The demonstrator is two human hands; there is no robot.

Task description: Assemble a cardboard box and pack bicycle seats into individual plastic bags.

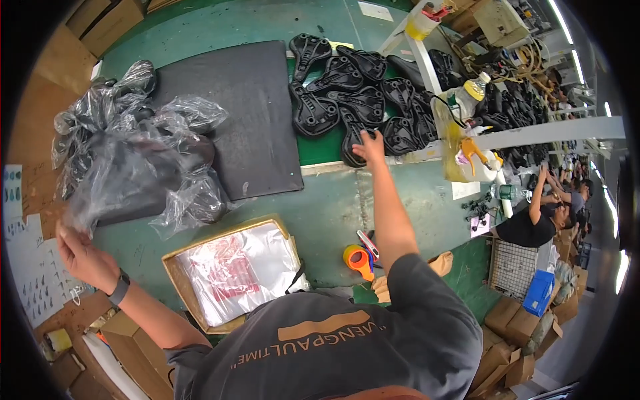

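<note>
Fingers of left hand [79, 252] pinch a plastic bag [127, 160]; right hand [370, 147] spreads open on black saddles [353, 93].

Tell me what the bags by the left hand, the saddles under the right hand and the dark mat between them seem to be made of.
Bags: thin clear plastic film, glossy and crinkled, by the left hand. Saddles, touched by the right hand: black moulded plastic or synthetic cover, slight sheen, probably. Mat: matte dark grey, likely rubber or foam; the look leaves it open.

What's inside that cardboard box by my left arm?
The cardboard box holds a stack of flat clear plastic bags with red print. They fill it, so whatever lies beneath them, and the box bottom, is covered.
</note>
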